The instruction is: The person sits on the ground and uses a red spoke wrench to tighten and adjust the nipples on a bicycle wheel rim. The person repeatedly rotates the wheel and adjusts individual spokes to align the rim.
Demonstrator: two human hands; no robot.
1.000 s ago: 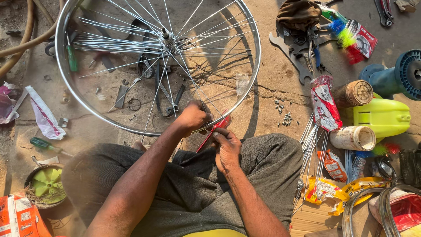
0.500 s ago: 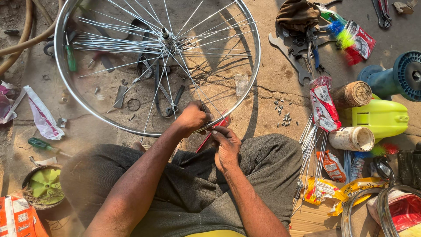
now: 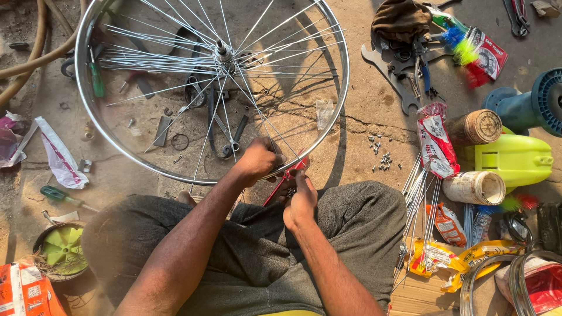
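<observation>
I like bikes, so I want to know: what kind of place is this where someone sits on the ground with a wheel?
Most likely a bicycle repair spot on bare ground. A spoked wheel lies there, spanners nearby, and loose spokes beside the person's knee.

A silver wheel rim (image 3: pixel 342 88) and red-handled tool (image 3: pixel 285 178) are seen. A lime-green plastic part (image 3: pixel 515 159) is shown at right. Grey trousers (image 3: pixel 351 234) are worn.

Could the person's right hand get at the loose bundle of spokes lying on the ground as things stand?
Probably yes. The spokes lie uncovered just beyond the right knee, on the right hand's own side, but that hand is now at the red-handled tool by the wheel rim.
</observation>
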